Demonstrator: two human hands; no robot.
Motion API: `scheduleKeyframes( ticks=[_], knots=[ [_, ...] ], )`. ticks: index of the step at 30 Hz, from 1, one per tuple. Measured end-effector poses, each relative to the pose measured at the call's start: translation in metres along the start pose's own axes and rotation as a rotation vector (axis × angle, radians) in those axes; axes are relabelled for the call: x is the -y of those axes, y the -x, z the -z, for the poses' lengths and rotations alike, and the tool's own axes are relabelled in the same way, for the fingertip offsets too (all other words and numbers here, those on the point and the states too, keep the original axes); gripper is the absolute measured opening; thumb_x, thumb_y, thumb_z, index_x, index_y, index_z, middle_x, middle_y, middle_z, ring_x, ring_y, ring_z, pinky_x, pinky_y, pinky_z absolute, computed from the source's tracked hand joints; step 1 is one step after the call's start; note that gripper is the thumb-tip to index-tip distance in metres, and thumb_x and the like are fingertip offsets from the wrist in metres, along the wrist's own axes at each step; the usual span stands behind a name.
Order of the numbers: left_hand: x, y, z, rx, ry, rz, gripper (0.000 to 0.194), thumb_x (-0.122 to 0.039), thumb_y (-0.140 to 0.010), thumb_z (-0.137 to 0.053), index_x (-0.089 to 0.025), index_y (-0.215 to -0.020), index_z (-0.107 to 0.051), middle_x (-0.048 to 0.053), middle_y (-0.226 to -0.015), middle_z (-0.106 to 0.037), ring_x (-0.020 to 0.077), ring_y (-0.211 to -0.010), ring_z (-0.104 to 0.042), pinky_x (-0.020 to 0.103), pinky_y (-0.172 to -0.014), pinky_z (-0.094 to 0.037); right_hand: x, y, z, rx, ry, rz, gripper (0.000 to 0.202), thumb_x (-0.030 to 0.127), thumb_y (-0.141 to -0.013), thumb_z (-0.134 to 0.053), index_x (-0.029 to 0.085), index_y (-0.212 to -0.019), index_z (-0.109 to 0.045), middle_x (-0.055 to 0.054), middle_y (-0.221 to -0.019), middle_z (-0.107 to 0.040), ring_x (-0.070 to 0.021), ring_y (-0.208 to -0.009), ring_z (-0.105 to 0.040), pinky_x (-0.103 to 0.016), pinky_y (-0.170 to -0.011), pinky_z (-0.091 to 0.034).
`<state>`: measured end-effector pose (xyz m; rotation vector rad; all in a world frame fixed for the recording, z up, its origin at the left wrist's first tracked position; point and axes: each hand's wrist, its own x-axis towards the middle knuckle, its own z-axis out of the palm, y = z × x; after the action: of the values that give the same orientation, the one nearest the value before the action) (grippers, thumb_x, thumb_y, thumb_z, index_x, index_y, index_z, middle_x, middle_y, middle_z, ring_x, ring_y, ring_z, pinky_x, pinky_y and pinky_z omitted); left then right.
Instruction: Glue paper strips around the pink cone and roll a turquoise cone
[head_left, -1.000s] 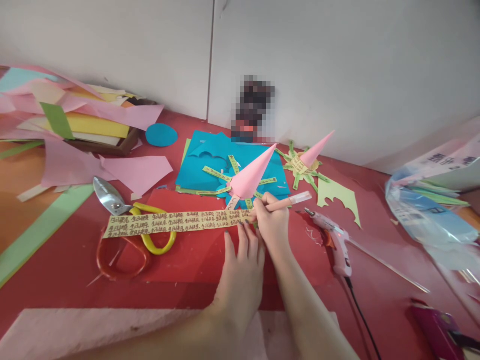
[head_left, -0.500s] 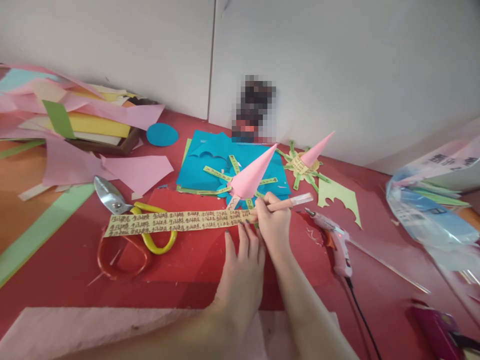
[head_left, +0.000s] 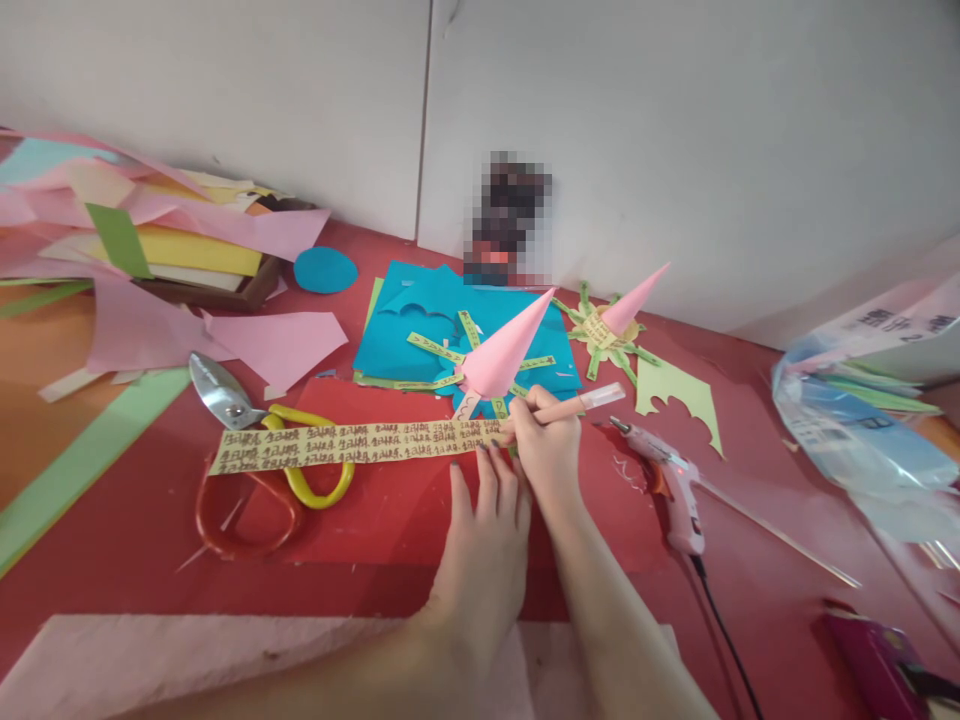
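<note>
My right hand (head_left: pixel 549 440) is closed around a pen (head_left: pixel 581 402), its tip hidden near the right end of a pale yellow paper strip (head_left: pixel 360 444). Rows of handwritten characters cover the strip. Flat against its lower edge, my left hand (head_left: pixel 491 510) rests with fingers stretched out. Just beyond the hands stands a pink paper cone (head_left: pixel 504 352) on a blue base with yellow-green paper arms. The strip's left part lies across scissors (head_left: pixel 225 395) with one yellow and one red handle. Red paper (head_left: pixel 405 520) lies under the hands.
A pink glue gun (head_left: pixel 667 475) with a cord lies at the right. Behind are blue paper sheets (head_left: pixel 397 335) and a second cone piece (head_left: pixel 611 325). Paper scraps (head_left: pixel 217 225) heap over a tray at the left; a plastic bag (head_left: pixel 855 400) sits at the far right.
</note>
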<state>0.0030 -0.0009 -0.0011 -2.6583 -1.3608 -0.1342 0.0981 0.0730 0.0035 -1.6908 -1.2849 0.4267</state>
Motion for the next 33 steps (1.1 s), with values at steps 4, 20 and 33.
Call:
scheduleKeyframes(
  ticks=[4, 20, 33],
  knots=[
    [0.0001, 0.0002, 0.0003, 0.004, -0.012, 0.005, 0.052, -0.026, -0.075, -0.045, -0.008, -0.124, -0.049, 0.021, -0.128, -0.047, 0.0364, -0.12, -0.039, 0.054, -0.093, -0.037, 0.0003, 0.0005, 0.0003, -0.019, 0.014, 0.0, 0.027, 0.021, -0.072, -0.047, 0.021, -0.05, -0.032, 0.008, -0.041, -0.037, -0.0078, -0.043, -0.036, -0.02, -0.047, -0.031],
    [0.0002, -0.0001, -0.0005, 0.038, -0.027, -0.003, 0.053, -0.026, -0.076, -0.042, -0.009, -0.126, -0.047, 0.02, -0.13, -0.046, 0.0358, -0.122, -0.037, 0.054, -0.094, -0.036, 0.0034, -0.0001, 0.0005, -0.062, 0.035, -0.045, 0.028, 0.024, -0.073, -0.047, 0.021, -0.051, -0.031, 0.008, -0.042, -0.033, -0.0086, -0.044, -0.039, -0.02, -0.046, -0.029],
    [0.0006, -0.001, 0.002, 0.032, -0.038, 0.005, 0.052, -0.027, -0.077, -0.043, -0.01, -0.126, -0.047, 0.019, -0.13, -0.046, 0.035, -0.122, -0.038, 0.053, -0.094, -0.037, 0.0044, -0.0001, 0.0019, -0.084, 0.051, -0.016, 0.025, 0.022, -0.071, -0.046, 0.022, -0.05, -0.033, 0.008, -0.04, -0.035, -0.0093, -0.043, -0.038, -0.02, -0.045, -0.029]
  ],
)
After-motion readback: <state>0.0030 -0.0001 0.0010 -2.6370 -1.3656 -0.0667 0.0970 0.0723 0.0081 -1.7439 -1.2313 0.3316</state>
